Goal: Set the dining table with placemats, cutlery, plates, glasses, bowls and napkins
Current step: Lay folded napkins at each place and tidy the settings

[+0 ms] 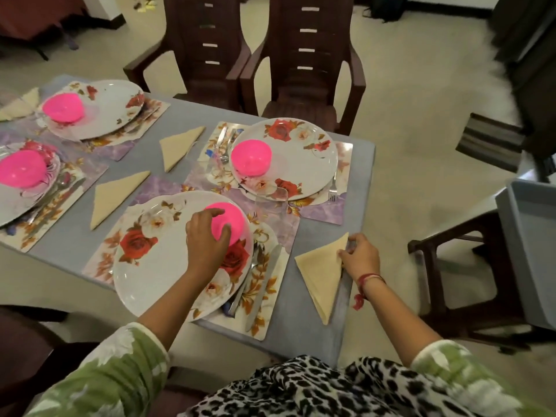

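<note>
left hand: the left hand [206, 239] is curled over the near pink bowl [233, 218], which is grasped from above between thumb and fingers.
right hand: the right hand [359, 255] is bent at the right edge of the near napkin [320, 273], which is pinched close to its upper corner.
near pink bowl: it is set on the far right part of the near plate [150, 263], a white plate printed with roses.
near plate: it is laid on the near placemat [266, 299], and a knife [264, 284] and other cutlery are laid just beside its right rim.
near napkin: a cream cloth folded to a triangle is laid flat on the grey table [301, 326], right of the near placemat and by the table's right edge.
far setting: a far plate [301, 158] with a far pink bowl [251, 158] on it is placed beyond, cutlery to its left.
glass: a clear glass [270, 203] seems to be stood between the two plates, though its outline is faint.
left side: two further plates with pink bowls are partly seen, and two folded napkins [180, 145] are laid in the middle.
surroundings: two brown chairs [304, 64] are pushed to the far edge, and a grey bin [532, 251] is seen at the right.
</note>
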A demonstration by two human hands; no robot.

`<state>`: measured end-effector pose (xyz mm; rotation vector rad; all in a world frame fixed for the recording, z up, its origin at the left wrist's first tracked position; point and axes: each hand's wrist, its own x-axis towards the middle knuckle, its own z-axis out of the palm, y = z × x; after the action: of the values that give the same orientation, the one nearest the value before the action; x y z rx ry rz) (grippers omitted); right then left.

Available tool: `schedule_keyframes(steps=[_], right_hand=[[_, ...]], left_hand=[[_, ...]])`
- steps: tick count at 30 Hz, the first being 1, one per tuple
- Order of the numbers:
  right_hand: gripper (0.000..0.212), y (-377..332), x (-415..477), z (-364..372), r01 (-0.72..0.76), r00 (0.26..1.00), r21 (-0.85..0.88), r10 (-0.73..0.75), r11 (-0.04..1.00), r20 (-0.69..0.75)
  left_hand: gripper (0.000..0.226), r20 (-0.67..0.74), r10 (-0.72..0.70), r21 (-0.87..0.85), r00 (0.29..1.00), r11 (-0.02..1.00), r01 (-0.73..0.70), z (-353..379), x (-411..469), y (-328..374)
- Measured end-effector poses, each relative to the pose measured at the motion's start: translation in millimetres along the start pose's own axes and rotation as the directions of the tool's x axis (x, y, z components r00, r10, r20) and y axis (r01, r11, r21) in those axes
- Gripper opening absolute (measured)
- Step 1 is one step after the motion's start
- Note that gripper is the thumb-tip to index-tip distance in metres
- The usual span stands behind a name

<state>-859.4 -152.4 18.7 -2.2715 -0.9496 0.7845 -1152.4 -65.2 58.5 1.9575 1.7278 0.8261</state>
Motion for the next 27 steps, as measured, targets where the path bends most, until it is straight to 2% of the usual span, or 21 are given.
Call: schedule_keyframes(steps=[4, 7, 11, 12, 14, 16, 17, 19, 20, 22, 23, 25, 27], right_hand=[[0.024, -9, 5, 8, -0.017, 0.998, 0.101, 0.022, 0.995, -0.051], [0.024, -12, 8, 8, -0.004, 0.999, 0.113, 0.009, 0.994, -0.045], [0.038, -14, 4, 3, -0.006, 0.998, 0.110, 0.013, 0.994, -0.067], [0.042, -17, -2, 4, 0.015, 0.996, 0.102, -0.006, 0.995, -0.093], [0.037, -28, -21, 11, 0.128, 0.986, 0.104, -0.115, 0.986, -0.124], [0.024, -44, -47, 29, 0.290, 0.956, 0.116, -0.292, 0.950, 0.003], [0.018, -50, -59, 42, 0.386, 0.912, 0.106, -0.396, 0.917, 0.110], [0.018, -60, -81, 66, 0.585, 0.758, 0.057, -0.571, 0.809, 0.316], [0.022, -65, -90, 78, 0.686, 0.659, 0.033, -0.640, 0.727, 0.394], [0.033, -70, -102, 98, 0.869, 0.452, -0.053, -0.746, 0.492, 0.490], [0.037, -71, -104, 104, 0.918, 0.374, -0.091, -0.768, 0.385, 0.520], [0.041, -78, -105, 113, 0.960, 0.277, -0.132, -0.783, 0.245, 0.558], [0.033, -83, -101, 118, 0.974, 0.221, -0.172, -0.772, 0.146, 0.596]], left_hand=[[0.038, 0.012, -0.004, -0.002, 1.000, 1.000, 0.004, -1, -7, -7], [0.033, 0.001, -0.002, 0.002, 1.000, 1.000, 0.002, -6, -11, -20], [0.029, -0.092, -0.084, 0.003, 0.992, 0.996, 0.085, -24, -18, -39], [0.030, -0.128, -0.121, 0.006, 0.984, 0.992, 0.123, -31, -20, -47], [0.033, -0.190, -0.192, 0.037, 0.963, 0.978, 0.203, -45, -23, -62], [0.044, -0.214, -0.309, 0.130, 0.927, 0.931, 0.340, -60, -29, -78], [0.054, -0.221, -0.397, 0.176, 0.891, 0.882, 0.437, -66, -32, -86], [0.070, -0.258, -0.591, 0.151, 0.764, 0.757, 0.636, -75, -41, -101], [0.072, -0.282, -0.686, 0.076, 0.671, 0.681, 0.728, -77, -46, -109], [0.067, -0.277, -0.824, -0.092, 0.495, 0.535, 0.840, -80, -56, -124], [0.059, -0.246, -0.851, -0.182, 0.463, 0.510, 0.841, -78, -60, -129], [0.041, -0.218, -0.853, -0.347, 0.475, 0.523, 0.779, -74, -66, -131], [0.033, -0.262, -0.831, -0.401, 0.491, 0.556, 0.728, -71, -67, -128]])
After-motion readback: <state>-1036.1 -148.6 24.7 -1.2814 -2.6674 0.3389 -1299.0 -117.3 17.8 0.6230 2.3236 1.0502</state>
